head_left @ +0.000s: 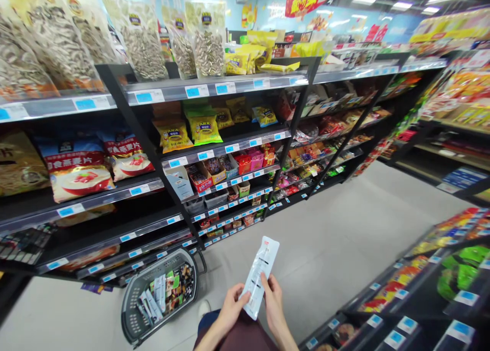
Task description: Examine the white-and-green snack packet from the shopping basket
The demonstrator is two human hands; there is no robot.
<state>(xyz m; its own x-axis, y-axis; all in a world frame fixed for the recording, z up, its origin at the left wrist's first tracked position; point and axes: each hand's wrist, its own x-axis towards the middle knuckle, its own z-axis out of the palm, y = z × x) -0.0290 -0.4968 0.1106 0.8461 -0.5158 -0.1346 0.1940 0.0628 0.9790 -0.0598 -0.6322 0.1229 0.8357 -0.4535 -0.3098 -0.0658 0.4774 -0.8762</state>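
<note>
I hold a long, narrow white packet (pixel 260 273) with black print and a red mark at its top, upright in front of me at the bottom centre of the view. My left hand (pixel 231 308) grips its lower left edge with thumb and fingers closed on it. My right hand (pixel 272 303) clasps its lower right edge the same way. A grey shopping basket (pixel 138 296) on the floor to my left holds several packets.
Tall black shelves (pixel 214 88) on the left carry bags of seeds, oats and snacks. Lower shelving (pixel 421 284) with packaged goods stands at the right. A grey floor aisle (pixel 344 228) runs between them toward the back of the shop.
</note>
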